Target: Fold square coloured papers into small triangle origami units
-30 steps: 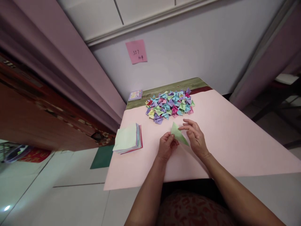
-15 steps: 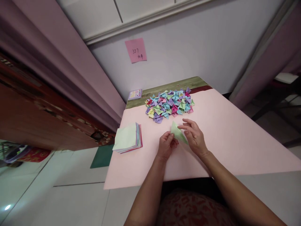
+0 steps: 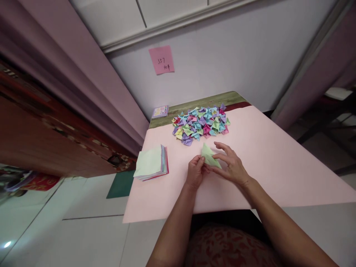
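A light green sheet of folded paper (image 3: 208, 156), roughly triangular, is between my two hands just above the pink table cover. Its left corner is pinched by the thumb and fingers of my left hand (image 3: 195, 171). My right hand (image 3: 233, 166) has its thumb along the lower edge and a fingertip on the paper's face, with another finger raised clear. Beyond the hands lies a heap of small folded paper pieces (image 3: 200, 123) in blue, purple, green, pink and yellow. To the left of my left hand sits a stack of square paper (image 3: 148, 162), pale green on top.
The pink cover (image 3: 278, 163) spreads over the table and hangs to its front edge. A small pack of printed cards (image 3: 160, 111) lies at the back left corner. A pink note (image 3: 161, 60) is stuck on the wall. Purple curtains (image 3: 111, 59) flank the table.
My right hand has lowered a little, its thumb now at the paper's lower edge and its fingers more spread. The green paper has tilted slightly; my left hand keeps its pinch.
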Demonstrator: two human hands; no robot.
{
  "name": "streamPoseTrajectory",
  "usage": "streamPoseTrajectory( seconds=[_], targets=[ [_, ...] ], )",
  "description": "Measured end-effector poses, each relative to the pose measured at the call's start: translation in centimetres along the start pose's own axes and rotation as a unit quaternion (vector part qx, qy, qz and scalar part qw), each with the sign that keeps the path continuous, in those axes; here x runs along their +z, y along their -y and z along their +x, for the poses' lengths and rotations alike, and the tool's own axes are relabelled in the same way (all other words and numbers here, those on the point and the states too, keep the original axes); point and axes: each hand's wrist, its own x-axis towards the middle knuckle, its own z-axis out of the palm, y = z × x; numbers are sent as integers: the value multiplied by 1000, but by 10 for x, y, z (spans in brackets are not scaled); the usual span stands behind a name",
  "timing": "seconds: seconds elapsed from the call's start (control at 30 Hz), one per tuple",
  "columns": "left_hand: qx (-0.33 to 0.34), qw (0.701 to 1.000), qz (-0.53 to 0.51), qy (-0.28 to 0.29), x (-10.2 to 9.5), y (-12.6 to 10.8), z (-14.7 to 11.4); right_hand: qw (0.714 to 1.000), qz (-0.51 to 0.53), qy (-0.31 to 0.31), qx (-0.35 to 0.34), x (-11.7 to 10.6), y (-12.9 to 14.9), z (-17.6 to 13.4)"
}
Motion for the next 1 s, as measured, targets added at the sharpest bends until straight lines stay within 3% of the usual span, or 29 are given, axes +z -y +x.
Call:
streamPoseTrajectory(
  seconds=[0.3, 0.6, 0.83, 1.0],
  targets=[
    [1, 999, 42, 32, 4, -1, -3, 994, -41, 97, -26, 4, -8, -4],
    [42, 990, 134, 25, 4, 4, -3, 986, -122, 115, -19, 3, -11, -5],
    [45, 980, 189, 34, 0, 8, -4, 983, -123, 136, 31, -6, -3, 1],
    [39, 976, 198, 78, 2, 4, -7, 982, -109, 136, 71, -11, 0, 9]
  ],
)
